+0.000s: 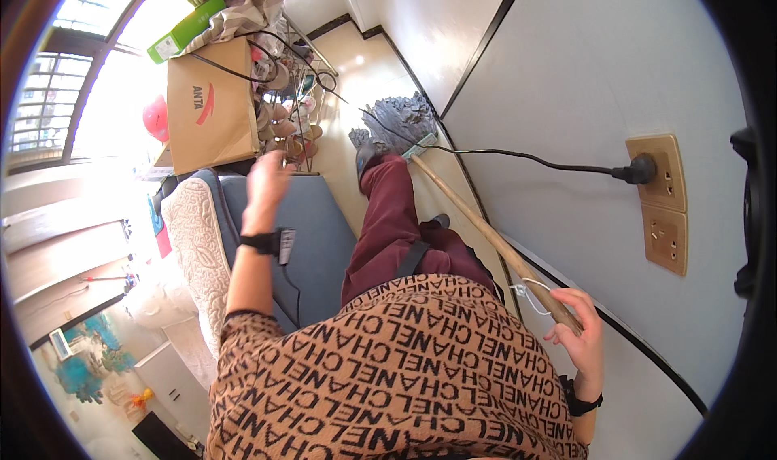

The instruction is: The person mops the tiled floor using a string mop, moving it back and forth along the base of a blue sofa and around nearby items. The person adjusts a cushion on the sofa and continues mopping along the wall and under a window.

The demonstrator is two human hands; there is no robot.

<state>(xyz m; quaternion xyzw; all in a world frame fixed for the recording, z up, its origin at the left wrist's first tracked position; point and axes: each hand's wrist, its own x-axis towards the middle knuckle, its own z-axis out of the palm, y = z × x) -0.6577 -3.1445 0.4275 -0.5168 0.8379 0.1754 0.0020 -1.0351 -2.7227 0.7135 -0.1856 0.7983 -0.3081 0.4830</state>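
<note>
My right hand (580, 326) is closed around the upper end of a mop's wooden handle (479, 223), beside the wall on the right. A white cord loop hangs from the handle near my fingers. The handle runs down to a pale green mop clamp (420, 148), and the grey mop head (400, 120) lies spread on the floor by my foot. My left hand (268, 178) is raised over the blue sofa's far end, blurred; no object shows in it. A black power cable (522, 156) passes above the mop clamp to a plug in the wall socket (665, 175).
A wire shoe rack (297, 120) with shoes stands ahead on the left, beside a large cardboard box (209, 111) and a green box (188, 26). The blue sofa (315, 217) borders the floor on the left. Black skirting (479, 199) edges the right wall.
</note>
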